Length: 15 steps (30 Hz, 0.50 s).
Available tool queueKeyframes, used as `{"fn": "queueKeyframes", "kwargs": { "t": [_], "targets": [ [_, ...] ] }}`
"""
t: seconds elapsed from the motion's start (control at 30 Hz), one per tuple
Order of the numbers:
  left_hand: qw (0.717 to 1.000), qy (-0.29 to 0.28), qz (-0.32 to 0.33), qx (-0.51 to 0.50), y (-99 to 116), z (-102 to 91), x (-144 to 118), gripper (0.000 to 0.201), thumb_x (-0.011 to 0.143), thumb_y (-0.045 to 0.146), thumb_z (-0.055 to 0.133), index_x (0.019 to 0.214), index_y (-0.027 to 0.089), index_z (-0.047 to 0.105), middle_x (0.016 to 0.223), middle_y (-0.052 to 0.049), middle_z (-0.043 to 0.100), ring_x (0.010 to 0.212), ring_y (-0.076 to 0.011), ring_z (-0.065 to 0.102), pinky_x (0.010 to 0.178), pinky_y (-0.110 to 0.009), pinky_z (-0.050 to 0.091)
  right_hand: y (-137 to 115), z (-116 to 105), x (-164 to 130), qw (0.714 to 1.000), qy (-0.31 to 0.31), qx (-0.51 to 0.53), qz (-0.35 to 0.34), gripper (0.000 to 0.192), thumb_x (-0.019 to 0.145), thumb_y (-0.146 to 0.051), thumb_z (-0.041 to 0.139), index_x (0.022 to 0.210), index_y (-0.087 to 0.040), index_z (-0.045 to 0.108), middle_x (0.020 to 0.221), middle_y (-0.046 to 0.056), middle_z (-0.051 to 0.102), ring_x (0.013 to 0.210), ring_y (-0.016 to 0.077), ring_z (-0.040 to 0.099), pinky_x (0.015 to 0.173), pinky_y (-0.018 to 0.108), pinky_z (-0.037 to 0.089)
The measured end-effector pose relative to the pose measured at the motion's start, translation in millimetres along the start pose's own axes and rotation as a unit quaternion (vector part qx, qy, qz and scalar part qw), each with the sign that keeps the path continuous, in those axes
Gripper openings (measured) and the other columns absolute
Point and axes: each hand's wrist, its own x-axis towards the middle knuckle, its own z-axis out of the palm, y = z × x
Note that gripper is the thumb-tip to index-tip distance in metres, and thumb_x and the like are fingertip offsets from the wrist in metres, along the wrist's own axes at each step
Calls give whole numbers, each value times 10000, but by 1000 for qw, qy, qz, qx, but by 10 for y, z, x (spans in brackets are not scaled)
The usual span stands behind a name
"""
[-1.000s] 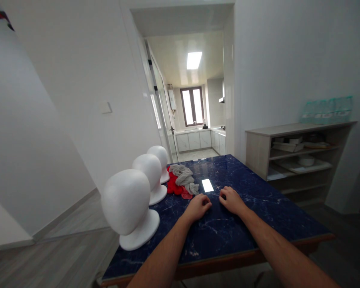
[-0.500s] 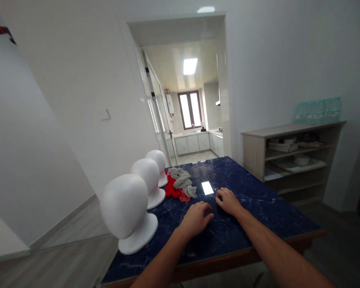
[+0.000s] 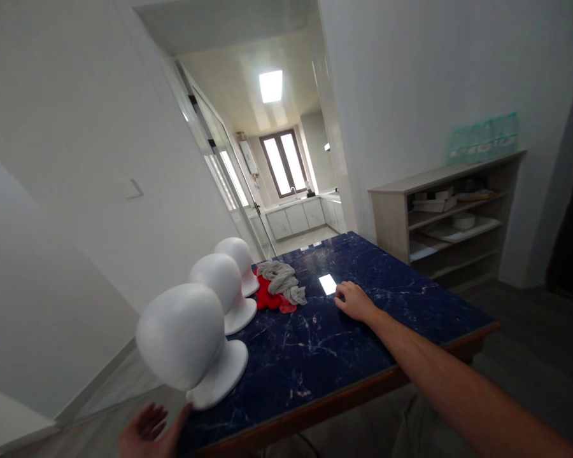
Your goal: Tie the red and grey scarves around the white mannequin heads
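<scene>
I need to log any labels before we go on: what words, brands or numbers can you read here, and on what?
None can be read.
Teal packs on top of the shelf unit: a pale band, too blurred to read.
Three white foam heads, grey cloth, red cloth, blue table: no print visible.

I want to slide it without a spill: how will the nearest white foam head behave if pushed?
The nearest foam head looks light. Its bulb overhangs a narrower base near the table corner, so it may tip rather than slide.
</scene>
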Motion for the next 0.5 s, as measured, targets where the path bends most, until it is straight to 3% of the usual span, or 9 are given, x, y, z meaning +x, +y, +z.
{"fn": "queueKeyframes", "kwargs": {
  "t": [0.1,0.17,0.23,0.37,0.5],
  "targets": [
    [994,-84,60,-46,81,119,244,1010,442,754,815,1287,319,472,1455,-38,651,1413,-430,523,1168,-595,450,-9,-16,-13,1000,6,-2,5,75,905,-223,643,831,-211,646,922,41,661,918,199,575,829,302,387],
    [987,-127,92,-44,183,212,293,1035,450,725,831,1298,221,519,1409,-146,665,1401,-468,519,1179,-615,422,-7,-18,-20,1000,10,-4,11,72,906,-226,643,836,-209,647,927,41,661,914,196,576,827,298,383],
    [985,-141,92,-39,293,276,267,1008,495,705,827,1300,164,552,1340,-193,686,1342,-476,567,1152,-627,438,-2,-13,-25,1000,14,-5,15,71,909,-232,643,843,-208,648,928,41,660,916,195,577,832,296,380],
    [983,-140,100,-66,472,323,133,920,580,641,833,1327,163,586,1258,-159,724,1290,-421,619,1158,-569,451,8,-2,-28,1000,19,-1,16,68,904,-232,645,840,-209,645,920,35,657,925,193,577,837,292,375],
    [984,-116,107,-88,495,314,56,902,605,633,841,1356,197,595,1225,-120,749,1262,-397,648,1141,-541,477,8,-2,-27,1000,21,12,16,68,895,-223,645,829,-208,644,906,34,652,906,191,572,824,293,374]
  ]
}}
